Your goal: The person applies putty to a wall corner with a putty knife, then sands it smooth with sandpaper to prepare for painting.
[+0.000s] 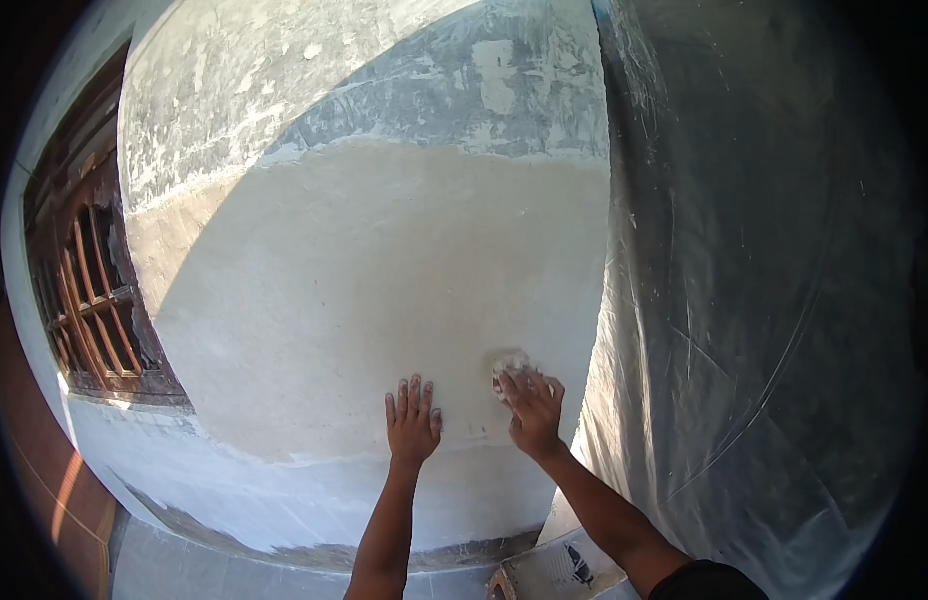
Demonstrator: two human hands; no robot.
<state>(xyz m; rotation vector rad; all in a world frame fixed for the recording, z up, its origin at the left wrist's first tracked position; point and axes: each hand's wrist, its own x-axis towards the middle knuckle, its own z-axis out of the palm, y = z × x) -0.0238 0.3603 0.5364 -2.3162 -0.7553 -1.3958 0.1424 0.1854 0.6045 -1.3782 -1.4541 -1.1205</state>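
My left hand (413, 422) rests flat on the wall (384, 270), its fingers spread and pointing upward. To its right, my right hand (533, 408) presses a crumpled whitish pad (510, 366) against the same surface; it looks like a wad of cloth or paper, and the fingers cover part of it. Around both hands the wall is smooth and beige. Higher up, the coating turns to rough grey with pale patches, and a whiter band runs below.
A brown wooden window with bars (99, 300) is set in the wall at left. Clear plastic sheeting (724, 330) hangs along the right edge. Low in front stands a worn box-like object (544, 580) with a dark mark, close under my right forearm.
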